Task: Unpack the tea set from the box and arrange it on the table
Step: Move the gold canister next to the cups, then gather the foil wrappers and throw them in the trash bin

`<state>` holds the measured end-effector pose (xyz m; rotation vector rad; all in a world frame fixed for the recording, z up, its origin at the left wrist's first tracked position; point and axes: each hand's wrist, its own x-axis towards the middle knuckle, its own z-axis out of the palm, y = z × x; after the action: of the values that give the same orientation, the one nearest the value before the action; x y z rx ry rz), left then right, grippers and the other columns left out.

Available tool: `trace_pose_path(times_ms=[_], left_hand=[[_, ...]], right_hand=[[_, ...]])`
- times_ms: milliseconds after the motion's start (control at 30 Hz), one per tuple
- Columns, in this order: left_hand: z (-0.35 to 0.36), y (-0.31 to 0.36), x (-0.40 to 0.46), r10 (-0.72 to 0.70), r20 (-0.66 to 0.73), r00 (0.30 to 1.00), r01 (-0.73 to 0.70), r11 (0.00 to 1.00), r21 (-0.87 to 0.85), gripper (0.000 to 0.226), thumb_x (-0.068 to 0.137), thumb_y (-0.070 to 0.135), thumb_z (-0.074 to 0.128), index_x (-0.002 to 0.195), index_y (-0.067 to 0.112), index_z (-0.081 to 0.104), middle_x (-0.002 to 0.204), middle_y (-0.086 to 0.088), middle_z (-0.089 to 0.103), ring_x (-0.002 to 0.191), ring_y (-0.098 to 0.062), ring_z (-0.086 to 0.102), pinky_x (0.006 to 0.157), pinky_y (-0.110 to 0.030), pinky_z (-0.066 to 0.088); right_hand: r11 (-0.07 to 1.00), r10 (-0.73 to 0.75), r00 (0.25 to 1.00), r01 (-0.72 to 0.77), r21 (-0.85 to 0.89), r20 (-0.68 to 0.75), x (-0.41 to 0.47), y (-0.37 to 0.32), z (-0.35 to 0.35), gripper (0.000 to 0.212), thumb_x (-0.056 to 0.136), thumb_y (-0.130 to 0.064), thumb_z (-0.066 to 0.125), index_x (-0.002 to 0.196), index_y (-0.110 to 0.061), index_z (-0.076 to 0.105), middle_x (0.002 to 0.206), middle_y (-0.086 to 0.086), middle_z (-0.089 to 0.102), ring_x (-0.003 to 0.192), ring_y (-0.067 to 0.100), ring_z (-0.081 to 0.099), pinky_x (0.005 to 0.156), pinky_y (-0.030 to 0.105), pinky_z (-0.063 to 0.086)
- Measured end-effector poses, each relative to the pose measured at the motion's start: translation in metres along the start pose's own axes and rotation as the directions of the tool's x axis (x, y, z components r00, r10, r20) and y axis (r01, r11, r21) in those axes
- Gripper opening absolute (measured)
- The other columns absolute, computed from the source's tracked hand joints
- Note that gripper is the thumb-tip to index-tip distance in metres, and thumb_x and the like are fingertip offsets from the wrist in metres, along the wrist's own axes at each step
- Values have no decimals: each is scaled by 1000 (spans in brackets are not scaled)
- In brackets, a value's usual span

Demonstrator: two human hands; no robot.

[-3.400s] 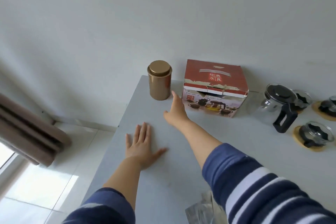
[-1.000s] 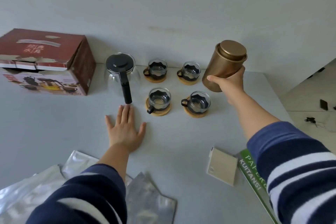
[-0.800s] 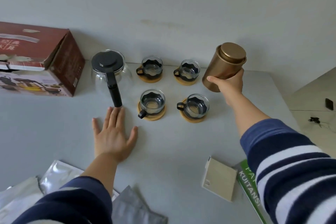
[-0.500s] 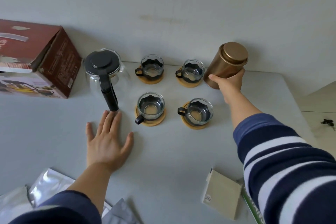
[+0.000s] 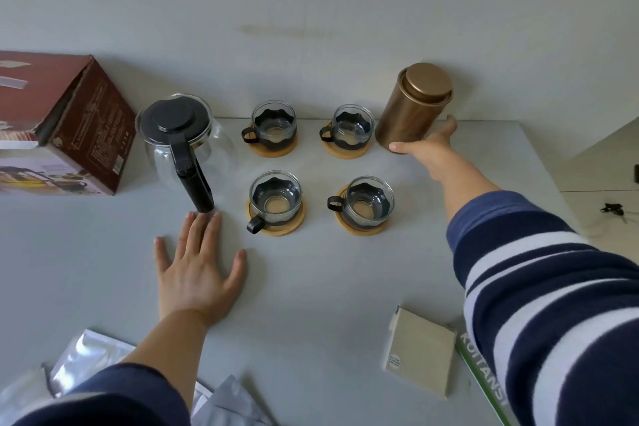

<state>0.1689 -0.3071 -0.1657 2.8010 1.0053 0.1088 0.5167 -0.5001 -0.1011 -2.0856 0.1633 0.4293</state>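
Observation:
A glass teapot (image 5: 179, 138) with a black lid and handle stands on the grey table (image 5: 328, 280). To its right are several glass cups on round wooden coasters, such as the front left one (image 5: 276, 203) and the back right one (image 5: 352, 130). The red tea-set box (image 5: 76, 121) lies at the far left. My right hand (image 5: 427, 152) is shut on the base of a gold tin (image 5: 411, 107), tilted slightly, right of the back cups by the wall. My left hand (image 5: 197, 270) lies flat and open on the table, fingertips just short of the teapot handle.
Silver foil bags (image 5: 86, 360) lie at the near left edge. A beige booklet (image 5: 420, 353) and a green-edged paper (image 5: 484, 387) lie at the near right. The table's right edge (image 5: 549, 176) drops to a tiled floor.
My right hand has carried the gold tin from beside the box to the right of the cups and brought it down near the table. My left hand stays flat.

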Motion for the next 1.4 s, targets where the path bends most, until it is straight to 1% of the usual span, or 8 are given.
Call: trace_pose_path(times_ms=[167, 333, 567, 767, 967, 1067, 1200, 1400], left_hand=[[-1, -1, -4, -5, 12, 1000, 5, 1000, -19, 78, 85, 63, 15, 152, 23, 20, 160, 3, 18, 150, -14, 5, 119, -51, -1], [-14, -9, -1, 81, 208, 975, -78, 997, -26, 74, 94, 59, 22, 154, 19, 5, 163, 3, -2, 149, -16, -10, 117, -55, -8], [-69, -66, -50, 227, 170, 959, -236, 971, 31, 61, 95, 54, 33, 148, 23, 31, 159, 4, 23, 149, -16, 5, 120, -49, 2], [-96, -143, -113, 24, 255, 967, -43, 997, 71, 80, 86, 74, 30, 151, 30, 16, 162, 4, 4, 149, -24, -7, 115, -63, 2], [-100, -204, -161, -240, 432, 869, 226, 971, 84, 122, 55, 97, 34, 149, 38, -15, 159, 9, -23, 145, -37, -21, 105, -75, 7], [-91, -217, -176, -297, 429, 853, 285, 954, 95, 126, 54, 94, 44, 150, 35, -11, 160, 6, -11, 144, -41, -1, 107, -69, 21], [-84, -207, -185, -290, 330, 898, 268, 957, 110, 118, 61, 87, 49, 151, 29, 1, 155, 3, 13, 135, -35, 21, 100, -50, 37], [-79, -175, -179, -88, 331, 940, 167, 961, -221, 107, 73, 57, 72, 152, 20, 10, 148, -6, 27, 131, -32, 33, 103, -41, 39]], right_hand=[[968, 1, 1000, 5, -250, 27, -39, 7, -22, 110, 70, -23, 83, 150, -27, 8, 154, 8, 26, 139, 30, 32, 112, 46, 31], [875, -84, 995, 102, -474, 58, -113, 3, -30, 83, 75, -34, 77, 144, -27, 33, 147, 11, 37, 136, 31, 35, 110, 43, 34], [791, -135, 970, 228, -568, 201, -251, 24, 15, 69, 80, -38, 71, 141, -29, 41, 144, 11, 40, 132, 32, 37, 105, 38, 39], [738, 28, 925, 237, -632, 380, -345, 71, 69, 70, 80, -34, 71, 141, -29, 38, 148, 10, 37, 131, 30, 41, 106, 42, 40], [609, 117, 912, 247, -754, 393, -414, 113, 111, 90, 80, -26, 67, 148, -36, 9, 146, 8, 20, 133, 32, 26, 101, 42, 40], [592, 86, 947, 201, -780, 309, -430, 127, 124, 97, 77, -22, 68, 147, -38, 4, 147, 4, 16, 135, 30, 17, 105, 47, 37], [615, 3, 966, 202, -762, 258, -441, 129, 136, 100, 73, -44, 73, 147, -39, 6, 148, -1, 22, 136, 28, 19, 101, 46, 35], [654, -102, 932, 326, -682, 348, -452, 116, 174, 113, 67, -37, 81, 151, -30, 5, 147, -3, 25, 133, 29, 26, 98, 44, 38]])
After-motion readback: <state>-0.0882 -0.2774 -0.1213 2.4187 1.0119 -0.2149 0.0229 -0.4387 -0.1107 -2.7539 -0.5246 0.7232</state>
